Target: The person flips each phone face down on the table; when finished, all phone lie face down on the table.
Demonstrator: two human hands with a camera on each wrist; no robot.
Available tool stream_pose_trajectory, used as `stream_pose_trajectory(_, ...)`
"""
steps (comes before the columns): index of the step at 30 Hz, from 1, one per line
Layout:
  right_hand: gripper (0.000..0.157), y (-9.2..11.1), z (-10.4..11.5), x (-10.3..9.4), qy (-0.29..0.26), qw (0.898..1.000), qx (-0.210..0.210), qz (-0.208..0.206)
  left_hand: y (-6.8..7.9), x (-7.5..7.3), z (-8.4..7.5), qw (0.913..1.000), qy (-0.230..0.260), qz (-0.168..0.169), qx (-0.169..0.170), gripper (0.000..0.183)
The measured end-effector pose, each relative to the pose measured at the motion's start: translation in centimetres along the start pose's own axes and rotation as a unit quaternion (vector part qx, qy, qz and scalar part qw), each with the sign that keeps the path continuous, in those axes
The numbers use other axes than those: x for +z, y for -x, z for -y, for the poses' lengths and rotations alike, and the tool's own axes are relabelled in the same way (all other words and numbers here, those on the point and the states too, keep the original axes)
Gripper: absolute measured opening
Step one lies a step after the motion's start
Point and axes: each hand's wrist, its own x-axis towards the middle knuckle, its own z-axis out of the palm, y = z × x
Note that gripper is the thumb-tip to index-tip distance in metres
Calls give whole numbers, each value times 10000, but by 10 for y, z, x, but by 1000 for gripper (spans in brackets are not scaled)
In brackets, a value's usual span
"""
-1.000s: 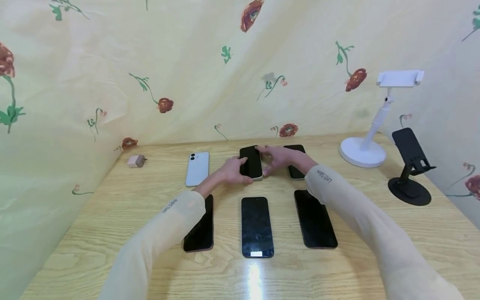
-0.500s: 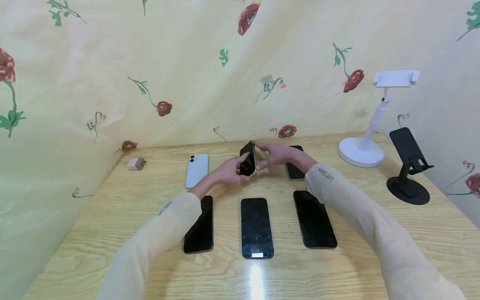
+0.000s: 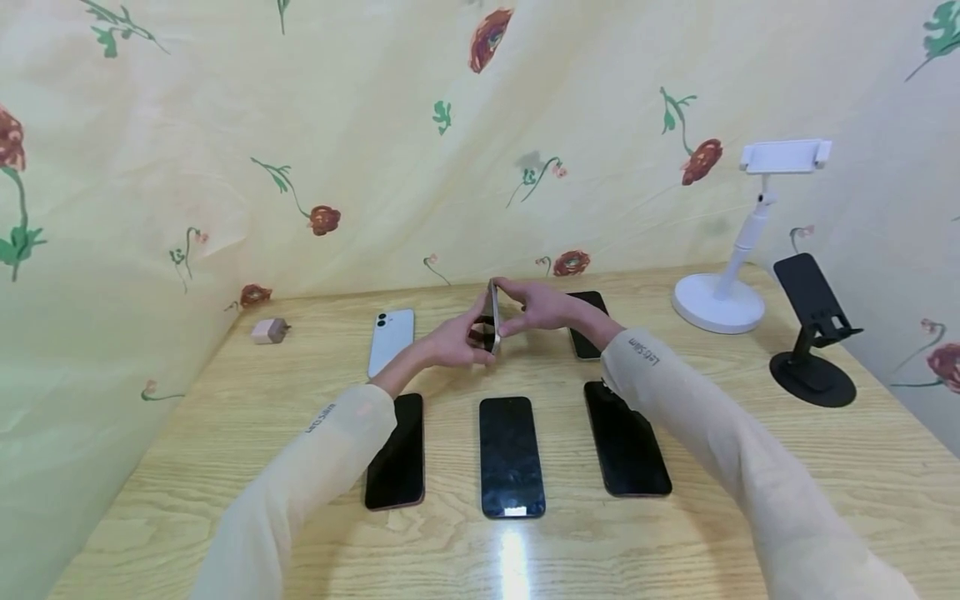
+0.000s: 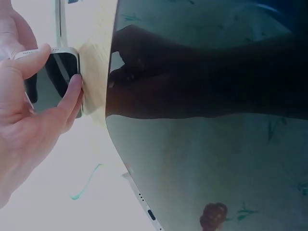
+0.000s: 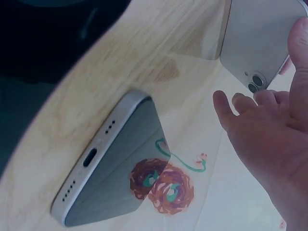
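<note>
A smartphone [image 3: 492, 321] stands on its long edge at the back middle of the table, between both hands. My left hand [image 3: 453, 337] grips it from the left; in the left wrist view, the thumb and fingertips lie along the edges of its dark screen [image 4: 45, 94]. From the right, my right hand [image 3: 543, 307] holds the same phone, thumb below and index finger at the far top corner. Its pale back with two lenses [image 5: 257, 48] faces my right hand [image 5: 269, 125] in the right wrist view, where some fingers are hidden.
Face-down at back left is a white phone [image 3: 392, 342]. Dark-screened phones lie at back right [image 3: 587, 333], front left [image 3: 397, 458], front middle [image 3: 512, 458] and front right [image 3: 628, 442]. A charger plug [image 3: 270, 331], white stand [image 3: 718, 302] and black stand [image 3: 812, 379] flank them.
The middle back phone has gone from lying flat, screen up, to standing on its long edge, its screen turned leftward. Both hands have shifted slightly with it; the other phones stay put.
</note>
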Motion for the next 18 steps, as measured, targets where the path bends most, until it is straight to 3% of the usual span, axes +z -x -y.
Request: stream_pose_trajectory(18,97,-9,4,19,-668,9977,-91,-123,9,-5,3,9989,471,33,30,113)
